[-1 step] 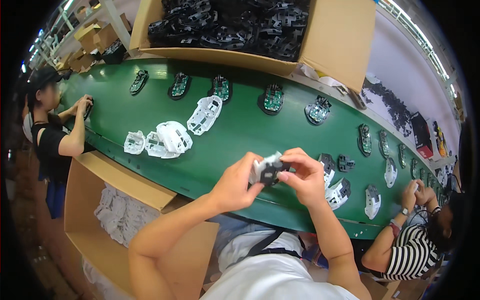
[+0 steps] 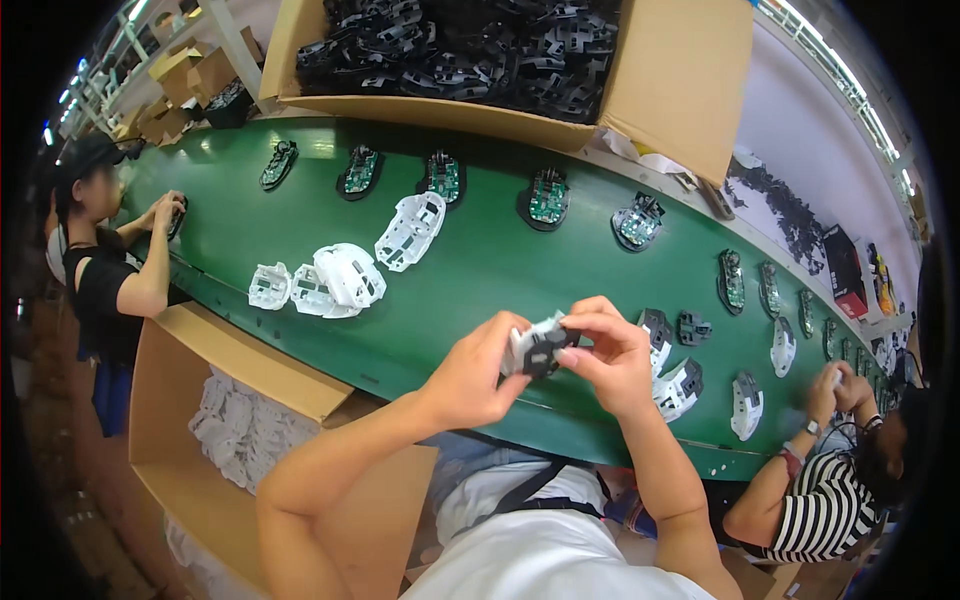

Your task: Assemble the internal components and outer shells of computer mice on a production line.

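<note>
Over the near edge of the green work surface (image 2: 470,270), my left hand (image 2: 482,372) is closed around a white plastic mouse shell (image 2: 519,345). My right hand (image 2: 612,350) pinches a black plastic insert (image 2: 541,353), which lies against that shell. My fingers cover parts of both pieces, so I cannot tell whether they are fully joined. Left of my hands lie several bare white shells (image 2: 350,275), one of them (image 2: 410,231) farther back. Beside my right hand are white shells with black inserts (image 2: 679,389) and a loose black insert (image 2: 693,328).
Mouse bases with green circuit boards (image 2: 549,200) line the far side. A carton of black parts (image 2: 440,107) stands behind them; a carton of white shells (image 2: 275,340) sits at lower left. Co-workers work at far left (image 2: 100,260) and right (image 2: 825,495).
My hands and the two pieces have hardly moved. The co-worker's hands at right have shifted slightly, and several items on the green surface sit a touch farther right.
</note>
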Demonstrator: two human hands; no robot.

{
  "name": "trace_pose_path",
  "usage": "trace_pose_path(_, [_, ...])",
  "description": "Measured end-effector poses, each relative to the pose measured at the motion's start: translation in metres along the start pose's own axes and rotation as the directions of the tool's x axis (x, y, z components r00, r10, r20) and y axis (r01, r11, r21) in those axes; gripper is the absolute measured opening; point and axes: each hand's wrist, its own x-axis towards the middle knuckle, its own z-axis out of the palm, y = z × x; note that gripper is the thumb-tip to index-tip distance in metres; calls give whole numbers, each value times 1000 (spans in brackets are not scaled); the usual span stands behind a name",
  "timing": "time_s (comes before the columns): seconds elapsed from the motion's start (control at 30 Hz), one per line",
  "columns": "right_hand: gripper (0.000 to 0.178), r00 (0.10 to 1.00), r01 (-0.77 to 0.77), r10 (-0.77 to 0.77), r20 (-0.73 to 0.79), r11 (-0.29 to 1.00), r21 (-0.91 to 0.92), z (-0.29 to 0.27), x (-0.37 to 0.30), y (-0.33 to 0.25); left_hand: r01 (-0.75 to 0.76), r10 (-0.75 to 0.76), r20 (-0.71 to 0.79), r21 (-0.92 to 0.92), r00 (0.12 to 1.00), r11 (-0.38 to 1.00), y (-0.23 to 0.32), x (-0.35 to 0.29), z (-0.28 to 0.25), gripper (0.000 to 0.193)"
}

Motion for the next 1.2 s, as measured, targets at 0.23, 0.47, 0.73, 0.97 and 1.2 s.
trace_pose_path(0.23, [44,999,-3,5,-36,998,69,7,0,15,-225,226,-29,19,974,974,2,-3,-1,45])
trace_pose_path(0.47, [45,986,-141,145,-78,989,49,11,-7,14,-341,396,-204,259,895,904,18,2,3,48])
trace_pose_path(0.73, [37,913,-318,407,-32,759,568,51,-16,11,-236,277,-223,193,935,952,8,-16,5,47])
trace_pose_path(0.97, [40,930,-311,366,40,721,620,31,-15,18,-249,293,-190,224,937,942,8,-5,9,40])
trace_pose_path(1.2, [30,967,-228,241,-81,964,137,46,-12,37,6,30,-189,187,982,982,7,-14,4,37])
